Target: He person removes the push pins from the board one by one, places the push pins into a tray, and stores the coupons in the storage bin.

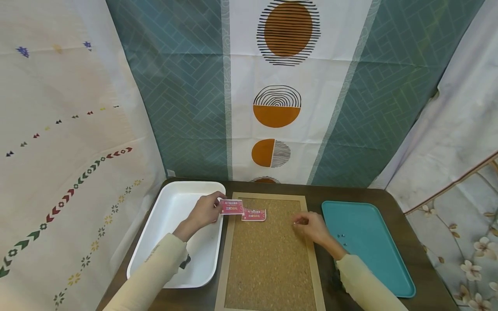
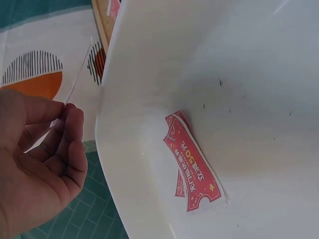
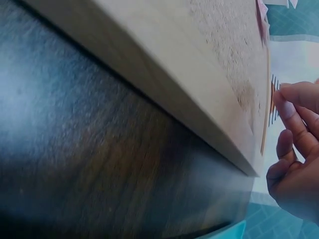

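Note:
My left hand [image 1: 206, 209] pinches the edge of a red and white paper coupon [image 1: 232, 207], above the upper left of a framed cork board [image 1: 268, 263]. Another coupon [image 1: 254, 215] lies on the board, its left end partly behind the held one. Thumb and fingertips of my right hand [image 1: 311, 226] come together over the board's right side, pinching what seems a small pin, too tiny to make out clearly. In the left wrist view, more coupons [image 2: 192, 162] overlap inside the white tray [image 2: 259, 149].
Left of the board stands the white tray, under my left forearm. A teal tray [image 1: 373, 242] with several tiny shiny pieces [image 1: 341, 236] lies to the right. Both trays and the board rest on a dark wooden table [image 1: 383, 198], with curtains behind.

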`<state>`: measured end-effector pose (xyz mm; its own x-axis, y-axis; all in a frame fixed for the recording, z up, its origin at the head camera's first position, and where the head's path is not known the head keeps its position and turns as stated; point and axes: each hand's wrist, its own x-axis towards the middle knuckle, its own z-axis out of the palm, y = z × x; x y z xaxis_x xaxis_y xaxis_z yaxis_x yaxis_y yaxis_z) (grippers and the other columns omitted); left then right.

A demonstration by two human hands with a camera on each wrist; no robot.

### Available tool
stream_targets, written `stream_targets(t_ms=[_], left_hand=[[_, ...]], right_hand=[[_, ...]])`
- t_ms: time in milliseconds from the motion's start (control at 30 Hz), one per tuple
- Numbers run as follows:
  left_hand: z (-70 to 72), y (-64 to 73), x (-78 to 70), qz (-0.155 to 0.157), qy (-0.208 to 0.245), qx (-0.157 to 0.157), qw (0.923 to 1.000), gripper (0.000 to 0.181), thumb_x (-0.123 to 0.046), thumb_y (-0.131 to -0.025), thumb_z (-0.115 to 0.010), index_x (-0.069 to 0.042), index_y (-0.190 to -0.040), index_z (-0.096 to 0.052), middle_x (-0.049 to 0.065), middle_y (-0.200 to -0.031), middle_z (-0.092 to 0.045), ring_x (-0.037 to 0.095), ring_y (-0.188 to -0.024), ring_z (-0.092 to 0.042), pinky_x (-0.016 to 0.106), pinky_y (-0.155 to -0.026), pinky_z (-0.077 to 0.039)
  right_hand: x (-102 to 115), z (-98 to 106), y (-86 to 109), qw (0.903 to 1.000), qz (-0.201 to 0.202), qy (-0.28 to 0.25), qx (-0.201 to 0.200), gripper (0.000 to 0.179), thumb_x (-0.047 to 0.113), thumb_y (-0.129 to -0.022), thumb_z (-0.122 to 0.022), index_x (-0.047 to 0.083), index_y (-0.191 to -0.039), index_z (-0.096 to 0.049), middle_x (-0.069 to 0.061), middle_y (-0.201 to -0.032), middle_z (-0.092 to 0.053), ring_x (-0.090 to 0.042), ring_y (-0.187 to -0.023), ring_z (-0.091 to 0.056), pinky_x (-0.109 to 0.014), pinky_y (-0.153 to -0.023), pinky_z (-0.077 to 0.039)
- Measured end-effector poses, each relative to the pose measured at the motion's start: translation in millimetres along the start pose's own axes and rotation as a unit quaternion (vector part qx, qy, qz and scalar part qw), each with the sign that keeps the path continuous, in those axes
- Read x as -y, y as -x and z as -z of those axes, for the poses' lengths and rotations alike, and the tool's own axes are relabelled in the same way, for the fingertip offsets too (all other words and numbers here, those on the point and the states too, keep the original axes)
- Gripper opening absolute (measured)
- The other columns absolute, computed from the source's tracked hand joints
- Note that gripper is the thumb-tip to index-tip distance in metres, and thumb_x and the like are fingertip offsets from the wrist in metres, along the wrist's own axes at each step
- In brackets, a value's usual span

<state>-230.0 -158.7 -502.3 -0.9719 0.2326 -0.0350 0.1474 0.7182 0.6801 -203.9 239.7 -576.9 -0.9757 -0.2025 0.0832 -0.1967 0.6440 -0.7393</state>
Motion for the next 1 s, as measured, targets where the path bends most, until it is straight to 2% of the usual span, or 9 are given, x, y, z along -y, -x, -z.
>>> stream_targets(t_ms=[267,533,800,1000], left_hand=[[9.0,2.6,10.5,0.008,-0.022,-0.01,0.9997,0.035,-0.008,-0.101,-0.067,-0.007,-0.135,-0.065,0.012,-0.101,-0.073,0.019,-0.081,-0.067,0.03,-0.065,-0.057],[18.9,8.3,22.0,0.014,-0.035,-0.023,0.999,0.035,-0.008,-0.1,-0.068,-0.006,-0.135,-0.065,0.014,-0.102,-0.073,0.021,-0.083,-0.065,0.033,-0.069,-0.057],[29.7,13.6,30.2,0.013,-0.038,-0.038,0.9985,0.037,-0.007,-0.099,-0.069,-0.005,-0.135,-0.065,0.014,-0.101,-0.073,0.022,-0.084,-0.066,0.038,-0.074,-0.058],[33.8,15.7,39.1,0.023,-0.044,-0.045,0.9977,0.036,-0.007,-0.1,-0.069,-0.004,-0.135,-0.064,0.015,-0.102,-0.074,0.023,-0.086,-0.067,0.041,-0.077,-0.06]], right_hand=[[-6.0,7.2,5.5,1.0,-0.009,-0.003,-0.001,0.01,0.007,-0.093,-0.079,0.009,-0.103,-0.081,0.0,-0.094,-0.076,-0.013,-0.084,-0.063,-0.032,-0.073,-0.05],[-15.6,17.0,11.0,0.9994,-0.015,-0.03,-0.002,0.013,0.002,-0.094,-0.076,0.004,-0.106,-0.079,-0.007,-0.099,-0.078,-0.02,-0.089,-0.071,-0.028,-0.07,-0.056],[-24.2,26.1,16.6,0.9989,-0.041,-0.013,-0.02,0.012,0.002,-0.093,-0.077,0.005,-0.104,-0.078,-0.005,-0.096,-0.076,-0.02,-0.088,-0.069,-0.028,-0.071,-0.055],[-28.3,30.7,19.1,0.9989,-0.033,-0.002,-0.032,0.01,0.003,-0.092,-0.079,0.005,-0.102,-0.079,-0.005,-0.093,-0.076,-0.018,-0.083,-0.067,-0.029,-0.068,-0.053]])
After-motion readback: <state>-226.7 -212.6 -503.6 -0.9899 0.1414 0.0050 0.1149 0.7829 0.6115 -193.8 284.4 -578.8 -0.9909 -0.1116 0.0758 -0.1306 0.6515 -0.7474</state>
